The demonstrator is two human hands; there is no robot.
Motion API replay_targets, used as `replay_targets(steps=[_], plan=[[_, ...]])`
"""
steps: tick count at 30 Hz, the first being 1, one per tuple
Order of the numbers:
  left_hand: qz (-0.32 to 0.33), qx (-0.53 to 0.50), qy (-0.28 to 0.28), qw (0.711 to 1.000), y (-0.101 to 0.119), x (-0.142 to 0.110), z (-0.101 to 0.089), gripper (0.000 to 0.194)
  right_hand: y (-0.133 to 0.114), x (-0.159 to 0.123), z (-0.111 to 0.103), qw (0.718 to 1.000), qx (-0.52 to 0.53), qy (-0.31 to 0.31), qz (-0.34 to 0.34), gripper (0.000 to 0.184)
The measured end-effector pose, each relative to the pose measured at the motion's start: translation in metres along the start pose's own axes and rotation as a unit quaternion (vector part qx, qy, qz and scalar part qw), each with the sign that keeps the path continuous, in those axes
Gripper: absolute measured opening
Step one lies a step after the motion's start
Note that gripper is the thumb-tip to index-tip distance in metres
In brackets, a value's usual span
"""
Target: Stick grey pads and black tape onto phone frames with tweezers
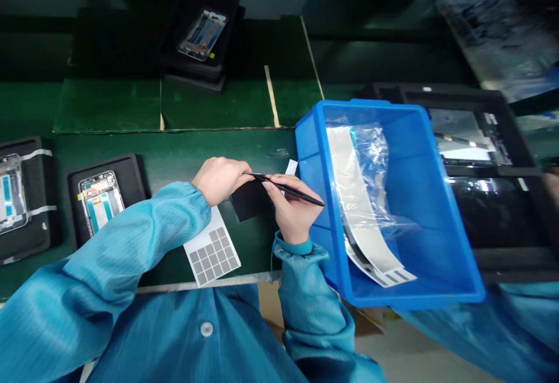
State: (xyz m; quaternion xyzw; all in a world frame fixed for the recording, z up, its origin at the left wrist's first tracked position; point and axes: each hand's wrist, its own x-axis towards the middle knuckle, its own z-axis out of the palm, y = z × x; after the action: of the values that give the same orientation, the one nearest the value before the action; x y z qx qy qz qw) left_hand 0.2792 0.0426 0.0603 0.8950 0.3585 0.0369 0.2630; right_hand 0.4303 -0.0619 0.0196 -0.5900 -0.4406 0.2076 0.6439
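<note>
As you sit at the green bench [174,150], the blue bin [312,138] stands just right of your hands. Your right hand [290,214] pinches black tweezers [288,188], their tips reaching your left hand [218,180], curled closed against a black square [248,202], near a grey-squared sheet [212,253].

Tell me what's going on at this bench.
A person in a blue smock grips black tweezers in their right hand, tips reaching toward their left hand, which is at a black square sheet. A grey-squared label sheet lies nearby, beside a blue plastic bin and a phone frame.
</note>
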Motion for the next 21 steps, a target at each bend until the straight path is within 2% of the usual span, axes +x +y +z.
replay_targets(steps=[3,7,10,12,13,16,18,19,21], plan=[[-0.017,0.007,-0.010,1.000,0.000,0.001,0.000,0.025,-0.002,-0.001,0.002,1.000,0.005,0.021,-0.011,0.012],[-0.023,0.019,-0.014,0.999,0.001,0.005,-0.001,0.026,-0.012,0.001,0.005,0.999,-0.011,0.049,0.017,0.012],[-0.017,0.043,0.056,0.997,-0.003,-0.012,-0.012,0.043,-0.023,0.000,0.012,0.997,-0.032,0.049,0.059,0.015],[-0.031,0.064,0.124,0.990,-0.012,-0.044,-0.024,0.053,-0.031,-0.004,0.023,0.995,-0.027,0.033,0.088,0.017],[-0.046,0.074,0.153,0.984,-0.018,-0.068,-0.030,0.052,-0.035,-0.007,0.032,0.994,-0.018,0.018,0.103,0.017],[-0.115,0.109,0.200,0.967,-0.040,-0.153,-0.037,0.032,-0.048,-0.020,0.070,0.987,0.016,-0.058,0.151,0.017],[-0.165,0.126,0.196,0.958,-0.052,-0.207,-0.030,0.023,-0.057,-0.030,0.102,0.974,0.033,-0.120,0.189,0.018],[-0.171,0.117,0.181,0.961,-0.057,-0.228,-0.023,0.022,-0.061,-0.035,0.119,0.966,0.040,-0.150,0.205,0.020],[-0.139,0.089,0.150,0.975,-0.064,-0.258,-0.004,0.024,-0.067,-0.045,0.152,0.953,0.047,-0.199,0.224,0.022]])
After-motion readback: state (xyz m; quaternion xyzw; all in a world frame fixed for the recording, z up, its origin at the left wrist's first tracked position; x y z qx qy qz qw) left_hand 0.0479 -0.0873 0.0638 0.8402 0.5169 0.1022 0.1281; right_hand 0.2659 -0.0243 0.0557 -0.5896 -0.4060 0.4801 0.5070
